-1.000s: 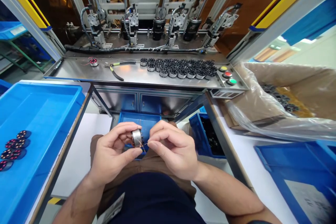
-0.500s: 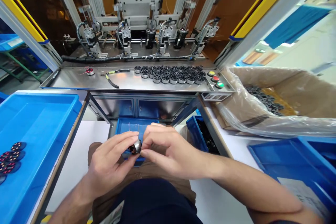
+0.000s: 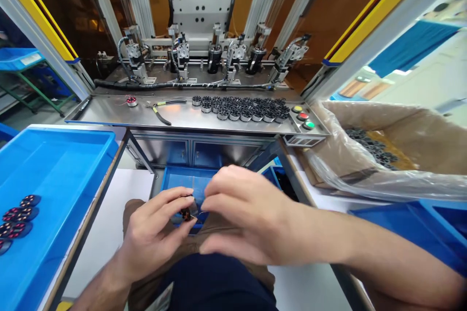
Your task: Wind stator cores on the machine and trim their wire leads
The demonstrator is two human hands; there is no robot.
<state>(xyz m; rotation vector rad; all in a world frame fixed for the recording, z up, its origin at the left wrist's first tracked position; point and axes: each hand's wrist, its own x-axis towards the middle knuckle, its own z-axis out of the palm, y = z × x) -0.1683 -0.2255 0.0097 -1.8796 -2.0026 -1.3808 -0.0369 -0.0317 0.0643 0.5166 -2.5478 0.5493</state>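
My left hand (image 3: pixel 153 233) pinches the small wound part (image 3: pixel 185 214) tight while my right hand (image 3: pixel 241 214) tugs its thin wire (image 3: pixel 199 214), so I judge I must pull gently.

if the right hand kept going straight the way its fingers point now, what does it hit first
Most likely the small wound part pinched in the left hand. The right hand points leftward at it, fingertips almost touching; depth between them is hard to judge.

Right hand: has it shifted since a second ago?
Yes. The right hand has moved left, now covering more of the small blue bin and closing on the wound part pinched in the left hand.
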